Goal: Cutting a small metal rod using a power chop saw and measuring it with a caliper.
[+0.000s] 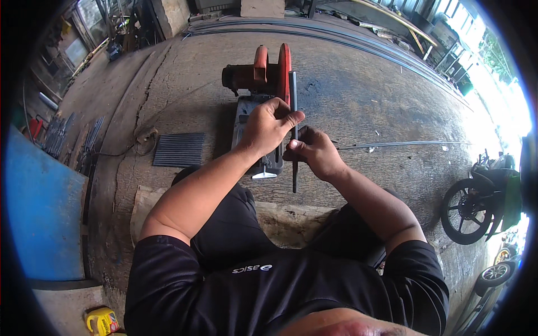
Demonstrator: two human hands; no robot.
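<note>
A short dark metal rod runs up and down the view in front of me, gripped by both hands. My left hand pinches its upper part between thumb and fingers. Lower on the same rod, my right hand closes around it from the right. Behind my left hand stands a red-orange chop saw with a grey base, partly covered by that hand and forearm. To the left, a row of similar short rods lies side by side on the ground.
A long thin bar extends right from behind my right hand. Long bars lie across the far floor. A motorcycle stands at right, a blue panel at left. A yellow container is at lower left; a cable lies near the rods.
</note>
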